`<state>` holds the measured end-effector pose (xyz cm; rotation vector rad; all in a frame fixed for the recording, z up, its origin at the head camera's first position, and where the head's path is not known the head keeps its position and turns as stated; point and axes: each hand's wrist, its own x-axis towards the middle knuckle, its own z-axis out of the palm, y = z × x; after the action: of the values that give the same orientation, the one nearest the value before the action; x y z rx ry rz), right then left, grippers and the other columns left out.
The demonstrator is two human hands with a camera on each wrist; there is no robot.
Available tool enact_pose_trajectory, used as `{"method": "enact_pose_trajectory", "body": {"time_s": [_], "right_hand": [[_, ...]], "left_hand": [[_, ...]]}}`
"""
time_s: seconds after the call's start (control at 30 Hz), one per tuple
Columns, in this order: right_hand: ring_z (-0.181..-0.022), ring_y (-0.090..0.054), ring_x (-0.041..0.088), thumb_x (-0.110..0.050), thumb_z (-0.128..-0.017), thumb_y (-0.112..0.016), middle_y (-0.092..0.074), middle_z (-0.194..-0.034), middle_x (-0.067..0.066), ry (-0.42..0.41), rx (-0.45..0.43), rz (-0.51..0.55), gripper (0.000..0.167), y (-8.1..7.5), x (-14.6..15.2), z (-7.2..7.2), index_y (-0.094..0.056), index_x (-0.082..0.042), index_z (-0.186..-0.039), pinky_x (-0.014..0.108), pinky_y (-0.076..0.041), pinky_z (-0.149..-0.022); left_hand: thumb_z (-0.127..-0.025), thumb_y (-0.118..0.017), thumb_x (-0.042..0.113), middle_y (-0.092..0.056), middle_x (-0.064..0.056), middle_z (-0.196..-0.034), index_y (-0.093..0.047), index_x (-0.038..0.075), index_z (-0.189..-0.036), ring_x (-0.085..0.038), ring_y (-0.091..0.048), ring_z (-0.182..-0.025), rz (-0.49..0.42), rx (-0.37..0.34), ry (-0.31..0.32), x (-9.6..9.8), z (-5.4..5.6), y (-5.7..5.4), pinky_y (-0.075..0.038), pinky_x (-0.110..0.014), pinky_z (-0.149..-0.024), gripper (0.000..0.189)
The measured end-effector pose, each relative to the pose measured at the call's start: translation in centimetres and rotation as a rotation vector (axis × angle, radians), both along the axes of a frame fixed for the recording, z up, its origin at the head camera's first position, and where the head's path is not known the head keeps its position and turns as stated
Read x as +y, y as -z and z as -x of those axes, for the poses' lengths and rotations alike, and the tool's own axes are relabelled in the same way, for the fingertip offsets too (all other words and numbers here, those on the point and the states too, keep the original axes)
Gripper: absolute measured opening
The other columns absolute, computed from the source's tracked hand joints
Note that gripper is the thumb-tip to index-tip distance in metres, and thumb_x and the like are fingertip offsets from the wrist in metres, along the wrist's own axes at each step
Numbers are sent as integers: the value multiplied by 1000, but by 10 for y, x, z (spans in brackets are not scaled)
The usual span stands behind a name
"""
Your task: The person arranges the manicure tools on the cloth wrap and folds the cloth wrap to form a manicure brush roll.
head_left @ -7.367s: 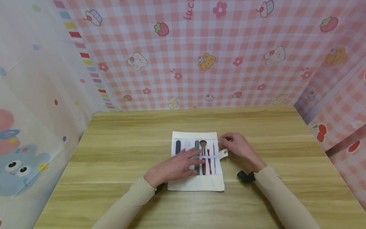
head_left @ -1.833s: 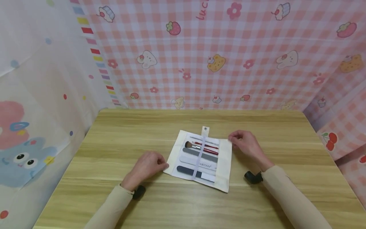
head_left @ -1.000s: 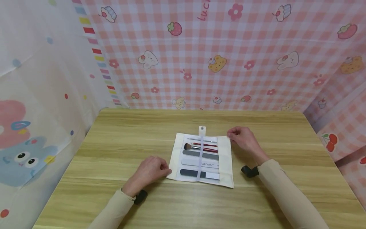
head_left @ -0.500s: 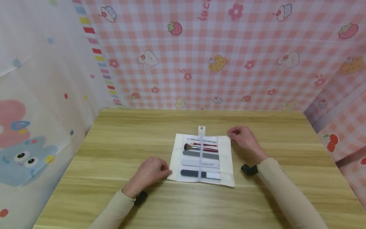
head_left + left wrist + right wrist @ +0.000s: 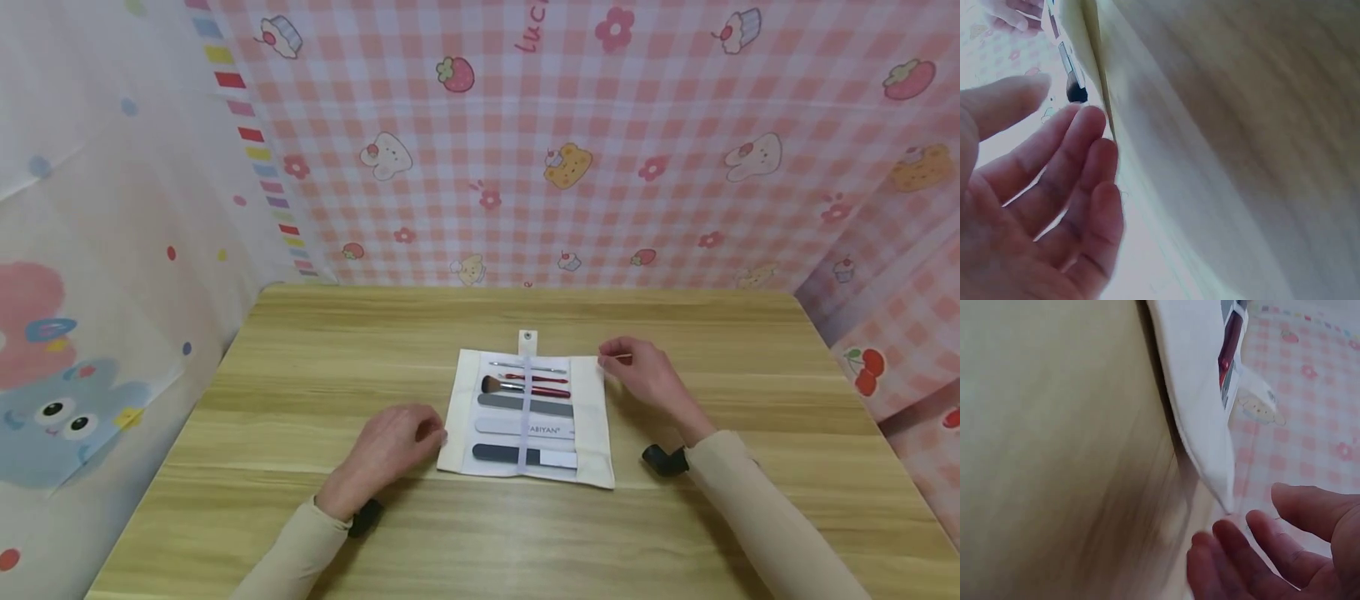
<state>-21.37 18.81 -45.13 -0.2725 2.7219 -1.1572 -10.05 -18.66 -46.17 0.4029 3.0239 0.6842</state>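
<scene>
A white cloth tool roll [image 5: 596, 425] lies unrolled on the table, its snap tab [image 5: 528, 342] pointing away from me. One elastic band crosses a row of nail tools: a thin metal tool [image 5: 543, 368], a slim red tool [image 5: 551, 380], a red-handled brush [image 5: 491, 384], a grey nail file [image 5: 551, 407], a white file [image 5: 495, 427] and a black-handled file [image 5: 495, 453]. My left hand [image 5: 390, 446] is at the roll's left edge, thumb and fingers apart in the left wrist view. Beside the far right corner, my right hand [image 5: 641, 375] has parted fingers and holds nothing.
The wooden table [image 5: 337, 350] ends at a pink checked cloth backdrop [image 5: 480, 125]. A white printed cloth [image 5: 97, 275] hangs on the left. Black wrist devices [image 5: 663, 460] sit below both sleeves.
The roll has been turned so its tab, formerly at the right, points away. My left hand moved from the tools to the left edge. In the last half second both hands released the roll.
</scene>
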Motion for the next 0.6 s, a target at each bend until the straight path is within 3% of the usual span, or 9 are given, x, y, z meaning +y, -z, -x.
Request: {"method": "enact_pose_trajectory", "body": {"time_s": [0.07, 0.2, 0.37, 0.6], "right_hand": [[-121, -61, 41, -21, -106, -58, -66, -129, 24, -11, 26, -16, 35, -2, 0, -7, -63, 4, -131, 55, -52, -100], [-123, -60, 43, -24, -106, -58, -64, -134, 24, -26, 74, -48, 38, -5, 2, -19, -64, 2, -132, 60, -50, -101], [-126, -58, 44, -27, -106, -61, -63, -138, 21, -66, 110, -79, 38, -8, 2, -35, -67, -1, -132, 62, -47, -103], [-133, -54, 43, -24, -102, -69, -63, -139, 21, -174, 151, -105, 38, -7, 0, -55, -68, -1, -132, 62, -43, -109]], "left_hand": [[-92, -80, 22, -69, 1, -91, -76, 11, -98, -17, -64, -82, -1, 63, 47, 1, 0, 0, -56, -37, -74, 13], [-92, -80, 24, -70, -10, -118, -74, 5, -117, -27, -67, -108, 17, 156, 197, 3, 2, 0, -56, -45, -94, 31], [-96, -76, 31, -60, -15, -142, -67, 5, -132, -33, -56, -132, 10, 115, 317, 7, 2, -1, -46, -50, -111, 45], [-98, -73, 37, -56, -9, -149, -64, 8, -139, -29, -48, -142, -9, 75, 422, 11, 2, 0, -41, -47, -116, 51]]}}
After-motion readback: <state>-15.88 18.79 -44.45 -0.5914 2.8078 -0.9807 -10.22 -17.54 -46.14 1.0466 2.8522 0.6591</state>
